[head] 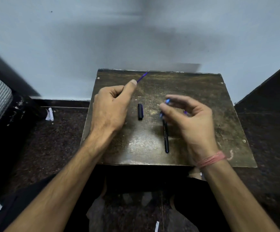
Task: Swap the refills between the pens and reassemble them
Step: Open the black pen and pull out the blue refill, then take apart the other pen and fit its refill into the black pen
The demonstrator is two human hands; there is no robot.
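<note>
Head view: left hand point(110, 108) pinched the blue refill point(142, 77), long axis running up-right past its thumb, while right hand point(188, 117), nearer the black pen point(165, 136) lying just below its blurred, curled fingertips, apparently gripped a blue pen part.

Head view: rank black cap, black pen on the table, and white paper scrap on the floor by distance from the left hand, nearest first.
From the left hand:
1. Black cap, just to its right on the table.
2. Black pen, farther right, under the right hand.
3. White paper scrap, on the floor to the left.
</note>
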